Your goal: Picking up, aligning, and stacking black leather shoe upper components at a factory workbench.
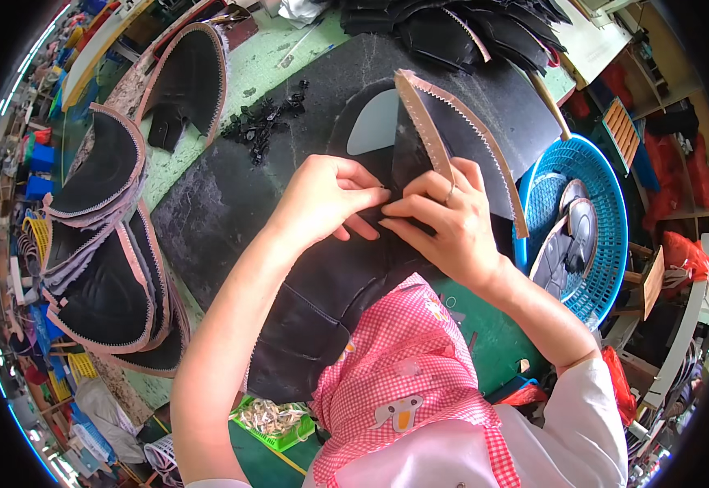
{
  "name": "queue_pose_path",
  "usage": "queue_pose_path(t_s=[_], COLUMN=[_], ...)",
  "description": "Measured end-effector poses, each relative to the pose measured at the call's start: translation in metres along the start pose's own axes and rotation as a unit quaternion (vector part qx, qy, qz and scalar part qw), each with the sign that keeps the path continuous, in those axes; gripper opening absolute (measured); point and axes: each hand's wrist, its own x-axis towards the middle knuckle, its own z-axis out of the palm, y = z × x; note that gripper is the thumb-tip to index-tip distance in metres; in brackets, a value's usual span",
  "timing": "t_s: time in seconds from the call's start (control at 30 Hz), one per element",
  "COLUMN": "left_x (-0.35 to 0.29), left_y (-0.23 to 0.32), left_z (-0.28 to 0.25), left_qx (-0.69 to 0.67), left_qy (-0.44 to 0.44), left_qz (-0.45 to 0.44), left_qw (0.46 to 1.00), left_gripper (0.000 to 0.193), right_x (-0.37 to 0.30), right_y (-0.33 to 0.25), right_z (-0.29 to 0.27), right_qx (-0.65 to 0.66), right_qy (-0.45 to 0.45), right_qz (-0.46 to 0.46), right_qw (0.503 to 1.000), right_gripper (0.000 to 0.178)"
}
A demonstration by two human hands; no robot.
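Observation:
A black shoe upper (456, 130) with a tan, zigzag-stitched edge stands folded up above the dark board. My right hand (448, 215), a ring on one finger, is closed on its lower part. Close against it, my left hand (326, 199) is closed in a pinch, thumb and forefinger together. What lies between those fingertips is too small and dark to make out. Below my hands, black leather (302, 325) with seams drapes over the board's near edge to the checked apron (411, 350). Behind the fingers, a pale grey curved shape (375, 126) shows on a dark piece.
Small black pieces (265, 118) lie heaped on the dark board (208, 191). Stacked uppers (106, 297) fill the left side; more black pieces (444, 37) lie at the back. A blue basket (617, 236) holding dark parts stands right, a green tray (297, 439) below.

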Motion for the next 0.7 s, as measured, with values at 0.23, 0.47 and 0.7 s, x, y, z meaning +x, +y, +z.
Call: queue_pose_path(t_s=[0.23, 0.47, 0.7], left_x=[-0.009, -0.008, -0.012], left_y=[-0.007, -0.022, -0.006], left_z=[0.018, 0.009, 0.021], left_qx=[0.033, -0.037, -0.04], left_qy=[0.064, 0.051, 0.031], left_qz=[0.051, 0.088, 0.116], left_qw=[0.996, 0.994, 0.992], left_gripper=[0.02, 0.014, 0.013], right_x=[-0.054, -0.085, -0.124], right_y=[-0.048, 0.001, -0.001], right_z=[-0.016, -0.07, -0.039], right_qx=[0.028, 0.138, 0.485], right_qy=[-0.042, 0.049, -0.143], right_qz=[-0.033, 0.31, 0.466], right_qw=[0.998, 0.939, 0.727], right_gripper=[0.021, 0.033, 0.046])
